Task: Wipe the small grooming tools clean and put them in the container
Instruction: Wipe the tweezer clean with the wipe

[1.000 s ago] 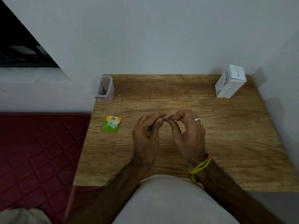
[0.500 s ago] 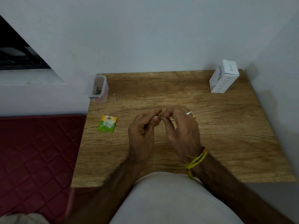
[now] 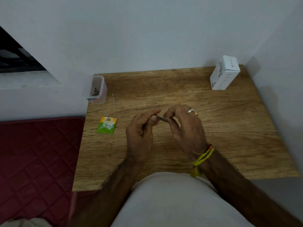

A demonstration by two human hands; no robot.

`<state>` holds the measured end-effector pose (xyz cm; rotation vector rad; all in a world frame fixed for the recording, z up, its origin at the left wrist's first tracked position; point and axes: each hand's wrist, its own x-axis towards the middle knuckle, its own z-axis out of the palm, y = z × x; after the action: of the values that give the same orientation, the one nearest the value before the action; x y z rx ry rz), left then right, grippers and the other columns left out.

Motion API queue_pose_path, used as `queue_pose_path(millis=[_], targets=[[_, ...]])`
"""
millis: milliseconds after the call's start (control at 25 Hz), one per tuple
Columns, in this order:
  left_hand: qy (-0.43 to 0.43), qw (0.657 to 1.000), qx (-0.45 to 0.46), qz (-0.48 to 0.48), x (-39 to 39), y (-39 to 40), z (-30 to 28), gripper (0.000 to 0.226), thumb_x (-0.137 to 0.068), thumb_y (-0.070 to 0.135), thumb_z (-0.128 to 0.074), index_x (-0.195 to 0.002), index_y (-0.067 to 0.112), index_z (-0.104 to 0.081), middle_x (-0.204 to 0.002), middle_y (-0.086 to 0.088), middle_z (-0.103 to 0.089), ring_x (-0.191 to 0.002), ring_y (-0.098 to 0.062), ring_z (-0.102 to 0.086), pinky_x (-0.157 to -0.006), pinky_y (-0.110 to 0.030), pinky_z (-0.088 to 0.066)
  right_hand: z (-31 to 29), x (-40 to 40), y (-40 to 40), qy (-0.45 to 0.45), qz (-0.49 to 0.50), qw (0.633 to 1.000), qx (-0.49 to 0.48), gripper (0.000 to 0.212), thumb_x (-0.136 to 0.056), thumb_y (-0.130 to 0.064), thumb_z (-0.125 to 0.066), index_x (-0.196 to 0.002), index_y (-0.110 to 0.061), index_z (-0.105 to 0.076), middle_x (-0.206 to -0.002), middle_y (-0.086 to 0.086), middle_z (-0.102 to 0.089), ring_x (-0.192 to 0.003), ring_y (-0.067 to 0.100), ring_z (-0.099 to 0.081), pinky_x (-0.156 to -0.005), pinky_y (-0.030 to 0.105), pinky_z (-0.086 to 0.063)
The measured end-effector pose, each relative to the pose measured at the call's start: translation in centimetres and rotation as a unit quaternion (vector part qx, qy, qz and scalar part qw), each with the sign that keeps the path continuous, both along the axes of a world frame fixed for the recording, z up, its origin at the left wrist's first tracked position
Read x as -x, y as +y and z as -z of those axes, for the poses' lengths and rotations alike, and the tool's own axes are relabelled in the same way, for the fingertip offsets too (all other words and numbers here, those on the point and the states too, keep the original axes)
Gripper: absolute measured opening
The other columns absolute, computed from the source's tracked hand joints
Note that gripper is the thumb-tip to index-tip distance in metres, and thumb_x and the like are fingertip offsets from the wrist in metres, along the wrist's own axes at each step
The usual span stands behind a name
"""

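Above the middle of the wooden table (image 3: 180,89), as seen from the head camera, a small thin metal tool (image 3: 161,119) is held between both hands. One end is pinched by the curled fingers and thumb of the left hand (image 3: 141,130), and the other end is gripped by the fingertips of the right hand (image 3: 185,126), so that the two hands are brought nearly together with only a short stretch of the tool exposed between them. What kind of tool it is cannot be told, as it is small and dimly lit; a bit of wiping material may be pinched with it, but this is not clear. A ring (image 3: 190,110) is worn on the right hand and yellow threads (image 3: 202,158) are tied round the right wrist.

At the far left corner of the table a clear plastic container (image 3: 95,90) is stood upright, and several dark metal pieces are seen lying inside it. Just beside it, to its right, a thin white stick (image 3: 113,100) is laid flat on the wood. Nearer the left edge a green and orange sachet (image 3: 106,125) is laid. At the far right corner a white box (image 3: 224,72) is stood. A red quilted mat (image 3: 37,158) is spread left of the table.
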<state>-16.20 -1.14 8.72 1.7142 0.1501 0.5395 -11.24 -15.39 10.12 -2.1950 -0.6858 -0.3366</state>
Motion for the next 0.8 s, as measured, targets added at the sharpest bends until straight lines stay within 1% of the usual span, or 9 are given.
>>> queue_pose_path(millis=[200, 360, 480, 560, 640, 800], targets=[[-0.010, 1.000, 0.006, -0.010, 0.1, -0.4, -0.2, 0.025, -0.098, -0.002, -0.057, -0.113, 0.011, -0.071, -0.095, -0.011, -0.071, -0.084, -0.021, -0.069, -0.077, -0.026, -0.056, -0.2, 0.1, 0.0, -0.010, 0.014, 1.000, 0.005, 0.012, -0.088, -0.003, -0.065, -0.093, -0.013, -0.061, -0.090, 0.003, -0.063, -0.082, 0.023, -0.059, -0.066, 0.047, -0.050], [-0.007, 1.000, -0.003, -0.015, 0.1, -0.1, -0.1, 0.023, -0.098, 0.000, -0.057, -0.113, 0.010, -0.072, -0.093, -0.009, -0.071, -0.083, -0.023, -0.069, -0.078, -0.033, -0.058, -0.1, 0.0, -0.1, -0.036, 0.000, 0.999, 0.019, 0.012, -0.089, -0.003, -0.065, -0.093, -0.012, -0.060, -0.091, 0.004, -0.064, -0.081, 0.024, -0.059, -0.065, 0.045, -0.050], [-0.010, 1.000, -0.007, -0.027, 0.1, -0.1, -0.4, 0.022, -0.098, -0.001, -0.057, -0.112, 0.006, -0.073, -0.092, -0.011, -0.071, -0.082, -0.023, -0.069, -0.078, -0.027, -0.056, 0.2, -0.2, -0.7, -0.021, -0.002, 1.000, 0.009, 0.016, -0.088, -0.002, -0.069, -0.096, -0.012, -0.060, -0.093, 0.003, -0.064, -0.084, 0.022, -0.059, -0.067, 0.045, -0.052], [-0.013, 0.999, -0.014, -0.028, 0.0, 0.0, -0.5, 0.022, -0.098, -0.002, -0.057, -0.112, 0.004, -0.073, -0.092, -0.010, -0.070, -0.081, -0.023, -0.069, -0.078, -0.027, -0.055, 0.3, -0.4, -0.8, -0.021, -0.011, 1.000, 0.005, 0.014, -0.089, -0.002, -0.070, -0.095, -0.011, -0.062, -0.093, 0.003, -0.064, -0.084, 0.022, -0.060, -0.069, 0.045, -0.052], [-0.013, 0.999, -0.014, -0.028, 0.1, -0.1, -0.6, 0.023, -0.098, -0.002, -0.056, -0.112, 0.006, -0.073, -0.092, -0.009, -0.070, -0.081, -0.022, -0.069, -0.079, -0.028, -0.056, 0.2, -0.4, -0.9, -0.021, -0.012, 1.000, 0.009, 0.013, -0.089, -0.002, -0.070, -0.095, -0.011, -0.062, -0.091, 0.004, -0.064, -0.082, 0.023, -0.060, -0.067, 0.045, -0.052], [-0.018, 0.999, -0.016, -0.032, 0.2, 0.0, -1.0, 0.024, -0.098, -0.003, -0.056, -0.111, 0.009, -0.072, -0.090, -0.007, -0.070, -0.081, -0.017, -0.068, -0.079, -0.025, -0.054, -0.1, -0.4, -1.1, -0.011, -0.014, 1.000, 0.010, 0.017, -0.087, -0.001, -0.073, -0.094, -0.011, -0.061, -0.090, 0.003, -0.064, -0.080, 0.021, -0.060, -0.064, 0.045, -0.054]])
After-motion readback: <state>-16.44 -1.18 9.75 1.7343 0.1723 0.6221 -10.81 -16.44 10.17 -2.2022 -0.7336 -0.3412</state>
